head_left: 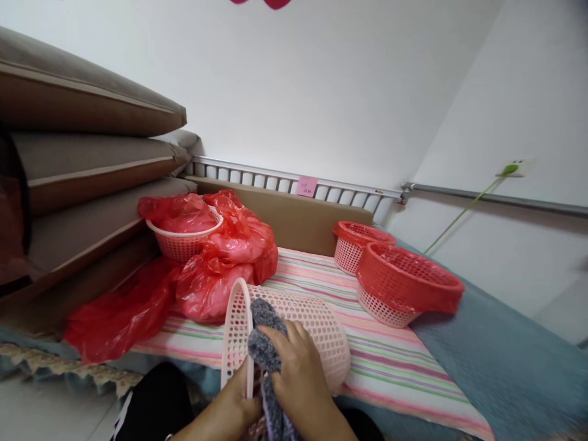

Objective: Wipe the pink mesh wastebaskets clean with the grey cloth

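Note:
A pale pink perforated plastic basket (316,324) lies tipped on its side in front of me, its round opening facing left. My left hand (236,401) grips the basket's rim at the lower near side, thumb over the edge. In my right hand (298,367) is a grey fuzzy cloth (266,315), bunched and pressed against the basket's outer wall just beside the rim. Part of the cloth hangs down between my two hands. The inside of the basket is mostly hidden from this angle.
Two pink baskets lined with red plastic bags (408,278) stand at the right on a striped cloth (381,355). To the left are a white-rimmed basket (181,245), red plastic bags (225,275) and stacked cushions (92,159). A radiator (257,179) runs along the wall.

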Demonstrator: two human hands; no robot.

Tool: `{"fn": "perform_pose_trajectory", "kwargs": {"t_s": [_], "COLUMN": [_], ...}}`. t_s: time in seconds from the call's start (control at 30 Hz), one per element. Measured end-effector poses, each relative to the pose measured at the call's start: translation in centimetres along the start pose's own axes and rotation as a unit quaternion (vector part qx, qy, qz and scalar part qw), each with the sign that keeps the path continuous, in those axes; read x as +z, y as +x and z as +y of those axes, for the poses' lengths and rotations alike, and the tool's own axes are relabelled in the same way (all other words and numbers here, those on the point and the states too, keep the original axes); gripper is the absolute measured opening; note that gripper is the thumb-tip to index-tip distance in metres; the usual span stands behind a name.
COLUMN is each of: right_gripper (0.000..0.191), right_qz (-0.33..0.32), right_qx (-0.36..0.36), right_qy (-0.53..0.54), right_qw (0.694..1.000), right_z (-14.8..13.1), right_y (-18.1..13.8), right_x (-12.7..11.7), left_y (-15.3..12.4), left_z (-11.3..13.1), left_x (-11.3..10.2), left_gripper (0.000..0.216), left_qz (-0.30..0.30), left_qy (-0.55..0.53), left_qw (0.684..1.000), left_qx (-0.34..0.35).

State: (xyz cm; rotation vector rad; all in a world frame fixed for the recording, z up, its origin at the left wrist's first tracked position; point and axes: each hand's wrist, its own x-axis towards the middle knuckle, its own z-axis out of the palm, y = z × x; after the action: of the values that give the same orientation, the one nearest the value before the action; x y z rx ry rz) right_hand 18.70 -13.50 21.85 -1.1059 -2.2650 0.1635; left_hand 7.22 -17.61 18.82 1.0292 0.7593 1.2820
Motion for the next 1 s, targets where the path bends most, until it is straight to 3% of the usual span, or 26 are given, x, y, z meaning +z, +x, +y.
{"fn": "perform_pose_trajectory", "kwargs": {"t_s": [0.17,0.3,0.4,0.5,0.6,0.7,0.83,1.0], "right_gripper": [0.063,0.07,0.072,0.068,0.076,0.079,0.077,0.07], "right_qz": [-0.03,0.036,0.063,0.061,0.045,0.01,-0.025,-0.007], "right_qx": [0.097,0.176,0.179,0.124,0.029,-0.02,-0.021,0.061], "right_qy": [-0.098,-0.081,-0.015,0.01,-0.007,-0.042,-0.088,-0.211], "right_qw": [0.99,0.98,0.982,0.99,0.999,0.999,0.996,0.976], "right_z": [6.7,10.6,9.6,5.7,1.5,-0.3,1.4,7.9], "right_y": [-1.3,0.4,2.4,3.2,2.2,0.3,-1.7,-3.2], "right_x": [-1.3,-2.3,-1.6,-0.1,1.0,1.1,0.5,-1.0], "left_y": [0.0,0.0,0.0,0.1,0.1,0.2,0.4,0.7], "left_z": [0.1,0.2,-0.1,-0.5,-0.5,-0.4,-1.7,-4.2], "left_x": [0.0,0.3,0.0,-0.4,-0.4,-0.2,-0.9,-2.6], "left_gripper": [0.074,0.079,0.079,0.075,0.071,0.074,0.083,0.085], "left_qz": [-0.056,-0.073,-0.083,-0.061,-0.031,-0.029,-0.048,-0.086], "left_qy": [-0.063,-0.066,-0.066,-0.046,-0.005,0.016,-0.008,-0.055], "left_qw": [0.995,0.994,0.993,0.996,0.999,0.999,0.998,0.994], "left_qx": [-0.046,-0.057,-0.056,-0.056,-0.012,-0.002,-0.038,-0.046]}}
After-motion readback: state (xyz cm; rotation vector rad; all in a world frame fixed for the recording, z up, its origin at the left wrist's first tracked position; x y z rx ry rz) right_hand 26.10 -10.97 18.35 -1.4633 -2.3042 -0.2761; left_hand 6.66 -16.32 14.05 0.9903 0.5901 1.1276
